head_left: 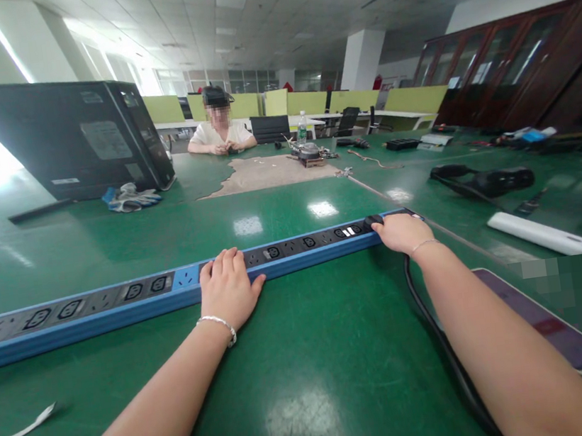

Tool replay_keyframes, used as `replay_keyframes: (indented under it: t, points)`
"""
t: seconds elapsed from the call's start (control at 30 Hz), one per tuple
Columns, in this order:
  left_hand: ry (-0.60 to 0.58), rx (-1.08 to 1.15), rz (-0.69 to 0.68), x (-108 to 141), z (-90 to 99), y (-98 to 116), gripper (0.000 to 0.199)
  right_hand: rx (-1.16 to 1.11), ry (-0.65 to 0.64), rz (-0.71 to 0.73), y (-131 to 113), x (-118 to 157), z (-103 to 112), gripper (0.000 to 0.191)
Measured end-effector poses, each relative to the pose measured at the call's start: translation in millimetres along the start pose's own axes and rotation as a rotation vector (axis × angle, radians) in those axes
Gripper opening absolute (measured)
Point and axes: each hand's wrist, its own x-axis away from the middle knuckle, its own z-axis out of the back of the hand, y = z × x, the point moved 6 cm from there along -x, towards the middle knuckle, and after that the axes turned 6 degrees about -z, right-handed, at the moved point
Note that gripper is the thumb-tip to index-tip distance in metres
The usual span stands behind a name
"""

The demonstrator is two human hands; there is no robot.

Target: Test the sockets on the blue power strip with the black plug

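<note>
A long blue power strip (146, 305) with a row of black sockets lies across the green table. My left hand (230, 287) is wrapped over its middle, fingers on the top face and thumb along the near side. Near the strip's right end, my right hand (403, 233) is closed around a black plug (374, 222) that sits at the sockets. A thick black cable (437, 327) runs down from below the right hand toward the near edge, partly behind my forearm.
A black computer case (71, 136) and gloves (130, 197) stand back left. A person (220, 131) sits across the green table (307, 337). Right are a black object (484, 180), a white bar (537, 233) and a tablet-like device (545, 320). A white cable (19, 434) lies near left.
</note>
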Motion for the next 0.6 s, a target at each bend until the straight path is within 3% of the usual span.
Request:
replay_keyframes:
  t: [0.07, 0.2, 0.27, 0.37, 0.47, 0.6]
  points:
    - [-0.002, 0.002, 0.001, 0, -0.2, 0, 0.053, -0.127, 0.000, -0.013, 7, -5, 0, 0.044]
    - [-0.003, 0.005, 0.004, -1, -1.3, 0, 0.053, -0.663, -0.057, -0.078, 28, -14, -5, 0.037]
    - [-0.003, 0.005, 0.005, 0, -1.8, -1, 0.053, -0.756, -0.046, -0.104, 31, -13, -3, 0.035]
    - [0.000, 0.005, 0.007, 0, -1.9, -1, 0.053, -0.661, 0.002, -0.061, 15, -2, 8, 0.045]
    - [-0.005, 0.005, 0.006, 0, -1.4, -1, 0.053, -0.533, 0.049, 0.032, -16, 15, 21, 0.052]
    - [-0.011, 0.003, 0.004, -1, -1.2, 0, 0.054, -0.391, -0.113, 0.147, -57, 35, 13, 0.054]
